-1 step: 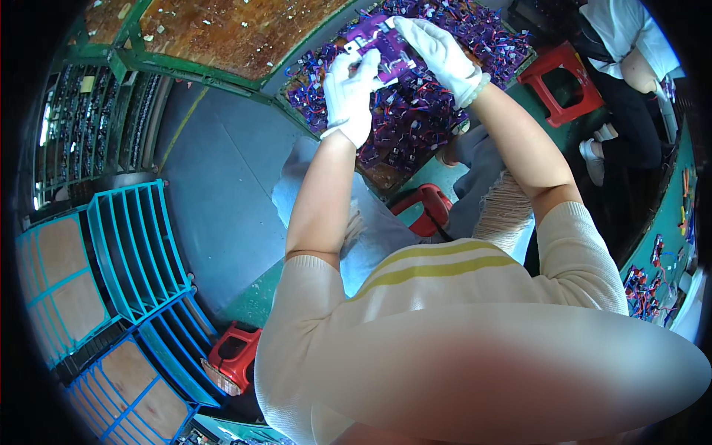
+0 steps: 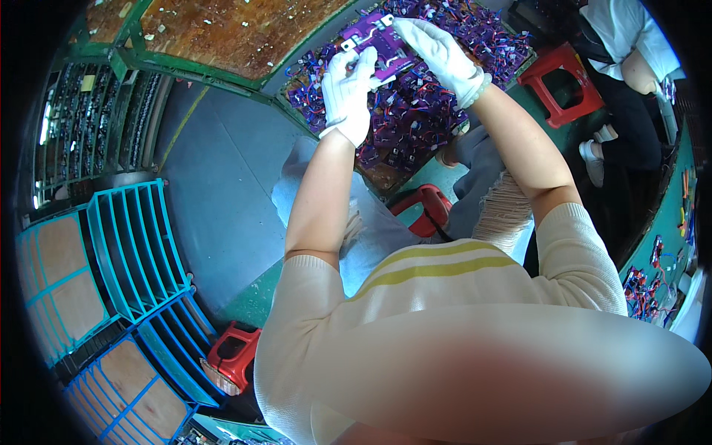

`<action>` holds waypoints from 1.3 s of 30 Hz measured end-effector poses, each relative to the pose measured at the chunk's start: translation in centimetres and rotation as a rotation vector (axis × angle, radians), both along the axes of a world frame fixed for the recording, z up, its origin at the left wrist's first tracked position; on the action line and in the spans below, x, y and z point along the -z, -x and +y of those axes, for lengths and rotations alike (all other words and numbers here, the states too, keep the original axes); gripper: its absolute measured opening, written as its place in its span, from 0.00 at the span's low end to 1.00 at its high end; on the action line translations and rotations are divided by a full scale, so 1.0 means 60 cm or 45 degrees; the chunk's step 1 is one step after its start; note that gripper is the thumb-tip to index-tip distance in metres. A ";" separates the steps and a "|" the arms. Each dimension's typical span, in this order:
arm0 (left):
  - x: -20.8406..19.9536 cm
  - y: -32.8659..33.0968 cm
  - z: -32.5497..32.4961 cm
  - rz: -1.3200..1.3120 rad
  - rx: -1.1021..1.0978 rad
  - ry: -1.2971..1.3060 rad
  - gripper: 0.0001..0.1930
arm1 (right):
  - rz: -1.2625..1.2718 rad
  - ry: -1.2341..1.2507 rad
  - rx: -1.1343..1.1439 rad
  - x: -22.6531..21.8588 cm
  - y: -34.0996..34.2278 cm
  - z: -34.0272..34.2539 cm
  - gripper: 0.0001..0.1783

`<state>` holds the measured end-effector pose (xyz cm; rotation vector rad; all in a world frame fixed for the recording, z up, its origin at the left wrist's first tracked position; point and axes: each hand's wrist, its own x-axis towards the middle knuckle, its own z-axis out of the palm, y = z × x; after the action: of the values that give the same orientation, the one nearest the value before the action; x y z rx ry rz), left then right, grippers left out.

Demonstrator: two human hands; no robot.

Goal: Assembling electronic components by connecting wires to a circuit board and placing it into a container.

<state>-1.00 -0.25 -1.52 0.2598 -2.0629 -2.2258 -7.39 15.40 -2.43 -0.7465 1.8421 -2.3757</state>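
Note:
A flat purple plastic piece (image 2: 380,46) with cut-outs and white tabs is held up above the bench at the top of the view. My left hand (image 2: 347,93), in a white glove, grips its near left edge between thumb and fingers. My right hand (image 2: 441,59), gloved in white too, has its fingers closed together at the piece's far right corner; the fingertips are partly hidden. Below both hands spreads a thick heap of small purple parts (image 2: 415,111) with red and blue wires and white connectors.
A brown board (image 2: 215,33) in a green frame lies at the far left. Red stools (image 2: 561,83) stand at the right, under me and behind left. Another person's legs (image 2: 630,119) are at the right. Teal and blue racks (image 2: 137,248) stand at the left.
The purple piece has tilted slightly in my hands. Both hands stay in nearly the same place.

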 end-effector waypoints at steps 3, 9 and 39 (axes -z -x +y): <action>0.007 0.004 0.008 0.120 -0.019 -0.199 0.15 | 0.250 -0.563 0.188 0.001 -0.001 0.003 0.21; 0.010 0.015 0.012 0.104 0.046 -0.616 0.18 | 0.369 -0.426 0.229 0.043 0.024 -0.004 0.12; 0.014 0.012 0.001 0.313 0.429 -1.047 0.11 | 0.077 -0.141 -0.053 -0.023 0.019 0.035 0.20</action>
<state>-1.74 -0.21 -2.35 -0.3248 -1.0392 -3.0095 -8.56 17.52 -1.03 -0.8451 1.9425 -2.2289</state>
